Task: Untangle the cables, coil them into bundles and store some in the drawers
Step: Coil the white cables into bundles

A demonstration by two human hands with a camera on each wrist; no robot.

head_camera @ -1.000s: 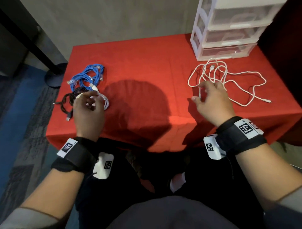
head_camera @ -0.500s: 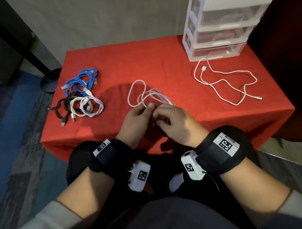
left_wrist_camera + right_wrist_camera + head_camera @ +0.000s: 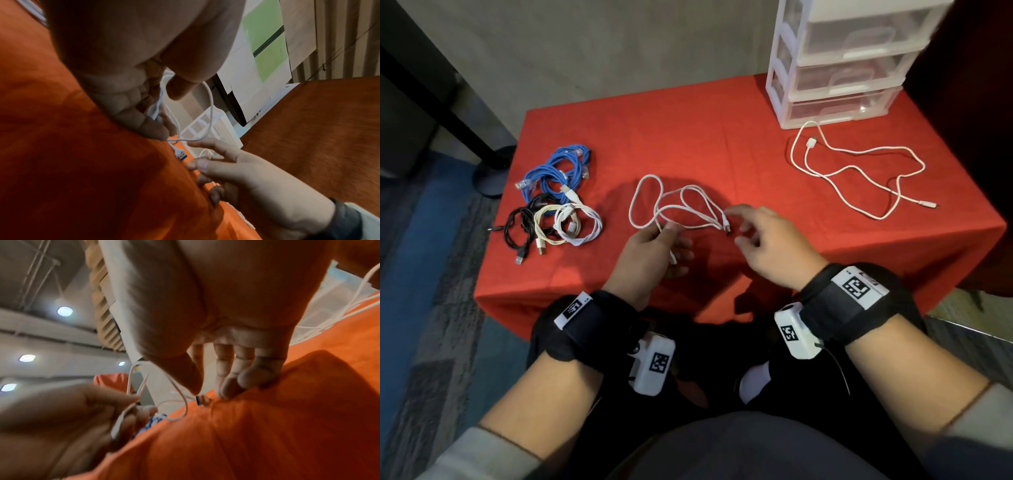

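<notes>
- The left hand (image 3: 652, 248) pinches strands of a loose white cable (image 3: 674, 205) between thumb and curled fingers, near the front middle of the red tablecloth (image 3: 688, 137).
- The cable's loops lie spread on the cloth beyond the hand; its blue-tipped USB plug (image 3: 182, 155) rests on the cloth just in front of the right hand (image 3: 774, 246).
- The right hand hovers with fingers spread and lightly bent, gripping nothing; in the right wrist view some fingertips (image 3: 230, 386) touch the cloth beside the plug.
- A second white cable (image 3: 859, 171) lies uncoiled at the right, one loop reaching the foot of the clear drawer unit (image 3: 835, 68) at the far right corner; all its visible drawers are closed.
- On the left side sit coiled bundles close together: a blue cable (image 3: 558, 171), a black cable (image 3: 524, 226), a cream cable (image 3: 544, 222) and a white bundle (image 3: 582, 222).
- The top of the drawer unit is cut off by the frame edge.
- The left palm hides how much cable is gathered inside the hand, and whether the bundles touch one another is hard to make out.
</notes>
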